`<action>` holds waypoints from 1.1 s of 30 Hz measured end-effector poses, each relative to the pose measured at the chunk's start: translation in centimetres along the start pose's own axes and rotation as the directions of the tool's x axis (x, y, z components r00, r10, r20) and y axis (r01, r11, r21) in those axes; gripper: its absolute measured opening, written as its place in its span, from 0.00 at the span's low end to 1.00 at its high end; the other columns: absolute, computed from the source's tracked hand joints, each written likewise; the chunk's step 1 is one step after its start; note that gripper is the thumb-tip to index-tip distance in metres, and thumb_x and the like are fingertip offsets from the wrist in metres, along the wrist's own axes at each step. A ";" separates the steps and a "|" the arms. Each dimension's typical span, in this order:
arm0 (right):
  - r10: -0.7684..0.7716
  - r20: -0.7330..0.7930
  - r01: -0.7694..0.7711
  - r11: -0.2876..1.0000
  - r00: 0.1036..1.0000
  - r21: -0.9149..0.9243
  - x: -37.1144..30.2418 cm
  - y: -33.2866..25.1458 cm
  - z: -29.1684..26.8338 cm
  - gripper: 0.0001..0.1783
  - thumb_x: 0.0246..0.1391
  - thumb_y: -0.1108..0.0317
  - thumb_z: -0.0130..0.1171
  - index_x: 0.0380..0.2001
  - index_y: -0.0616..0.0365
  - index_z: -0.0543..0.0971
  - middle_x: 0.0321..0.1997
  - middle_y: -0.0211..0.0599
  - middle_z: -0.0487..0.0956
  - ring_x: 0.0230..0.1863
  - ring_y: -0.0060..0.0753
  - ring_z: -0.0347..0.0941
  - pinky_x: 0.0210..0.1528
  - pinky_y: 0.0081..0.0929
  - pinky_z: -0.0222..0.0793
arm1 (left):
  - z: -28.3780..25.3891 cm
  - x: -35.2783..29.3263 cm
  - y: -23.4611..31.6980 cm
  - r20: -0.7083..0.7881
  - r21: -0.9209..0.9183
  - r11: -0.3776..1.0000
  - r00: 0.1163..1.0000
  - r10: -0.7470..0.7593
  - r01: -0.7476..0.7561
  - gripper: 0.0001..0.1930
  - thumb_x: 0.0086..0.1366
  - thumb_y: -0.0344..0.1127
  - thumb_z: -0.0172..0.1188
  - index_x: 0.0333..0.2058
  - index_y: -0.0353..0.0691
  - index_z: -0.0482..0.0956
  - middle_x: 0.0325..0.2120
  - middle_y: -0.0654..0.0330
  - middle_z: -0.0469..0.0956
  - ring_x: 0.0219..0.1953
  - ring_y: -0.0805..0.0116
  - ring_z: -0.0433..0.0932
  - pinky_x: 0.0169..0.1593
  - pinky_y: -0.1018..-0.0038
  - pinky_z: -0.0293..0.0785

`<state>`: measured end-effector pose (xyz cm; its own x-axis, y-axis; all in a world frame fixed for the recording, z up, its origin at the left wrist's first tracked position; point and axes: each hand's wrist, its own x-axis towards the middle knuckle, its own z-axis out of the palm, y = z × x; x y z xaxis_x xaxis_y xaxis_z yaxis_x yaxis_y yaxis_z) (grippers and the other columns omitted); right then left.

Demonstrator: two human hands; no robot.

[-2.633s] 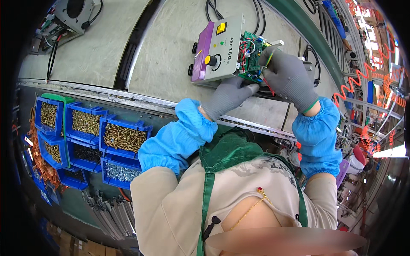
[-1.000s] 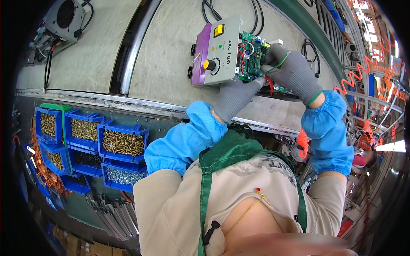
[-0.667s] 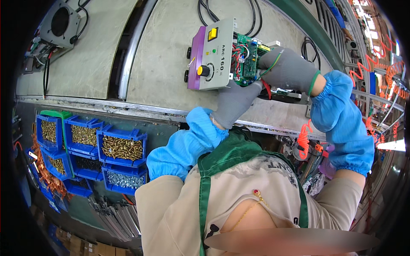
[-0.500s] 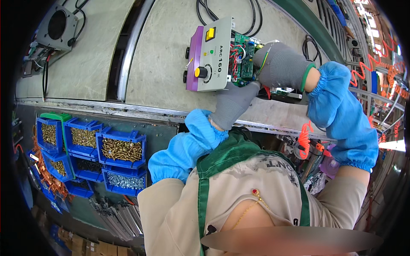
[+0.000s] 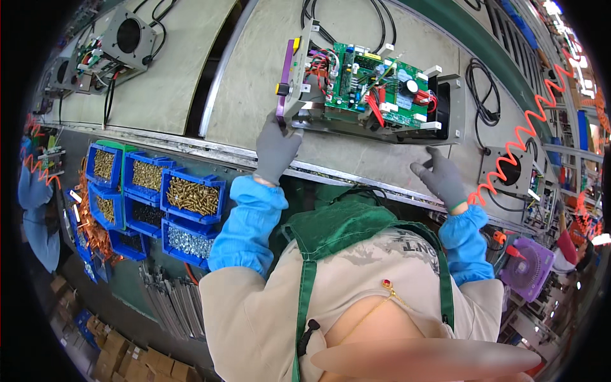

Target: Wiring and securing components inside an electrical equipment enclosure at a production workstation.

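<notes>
An open welding machine [image 5: 375, 89] sits on the grey bench, its green circuit board and wires facing up. Its purple-edged front panel [image 5: 289, 79] stands at the left end, with a yellow-and-black knob. At the right end is a black fan [image 5: 442, 105] in a grey frame. My left hand [image 5: 277, 149], in a grey glove, grips the panel's near lower corner between thumb and fingers. My right hand [image 5: 442, 178], also gloved, hovers at the bench's near edge below the fan end. Its fingers are spread, apart from the machine, and nothing is in them.
Blue bins [image 5: 194, 194] of brass screws and other small fasteners stand at the left. More fan assemblies lie on the bench at far left [image 5: 127, 41] and right [image 5: 506, 169]. A coiled red air hose [image 5: 531, 130] hangs at the right. A purple fan-like unit [image 5: 528, 268] sits lower right.
The machine has turned from its front panel facing up to its board facing up. My right hand has left the board and moved nearer; my left hand has shifted left to the panel.
</notes>
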<state>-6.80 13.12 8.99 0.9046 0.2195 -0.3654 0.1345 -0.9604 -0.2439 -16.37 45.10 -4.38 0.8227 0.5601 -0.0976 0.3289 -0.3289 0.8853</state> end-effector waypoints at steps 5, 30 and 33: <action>0.077 -0.093 0.010 0.712 0.993 0.702 3.5 3.5 5.0 0.22 0.55 0.58 0.58 0.37 0.72 0.79 0.25 0.45 0.81 0.21 0.31 0.78 0.24 0.26 0.72 | 1.1 -0.1 1.4 0.097 0.232 0.973 0.995 -0.032 0.009 0.23 0.49 0.34 0.62 0.46 0.35 0.70 0.32 0.52 0.79 0.35 0.53 0.80 0.40 0.61 0.76; 0.092 0.440 0.149 0.862 0.893 -0.484 -7.2 22.6 4.7 0.30 0.33 0.60 0.71 0.42 0.56 0.73 0.39 0.48 0.80 0.43 0.53 0.77 0.44 0.44 0.72 | 12.4 -15.5 5.7 0.627 -0.057 0.956 0.735 0.258 -0.287 0.21 0.58 0.39 0.56 0.49 0.36 0.74 0.44 0.49 0.77 0.46 0.53 0.77 0.51 0.65 0.72; -0.082 0.556 0.336 0.865 0.827 -0.372 -9.6 19.0 1.0 0.30 0.34 0.62 0.72 0.44 0.57 0.73 0.41 0.47 0.80 0.42 0.52 0.77 0.43 0.43 0.71 | 13.2 -16.2 9.1 0.721 -0.100 0.928 0.616 0.317 -0.360 0.23 0.56 0.40 0.58 0.50 0.38 0.74 0.44 0.48 0.76 0.46 0.52 0.76 0.51 0.63 0.72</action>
<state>-13.33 -7.03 6.99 0.5127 0.3560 -0.7813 0.5709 -0.8210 0.0005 -20.57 22.97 -0.75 0.9454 -0.3077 -0.1077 -0.0375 -0.4310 0.9016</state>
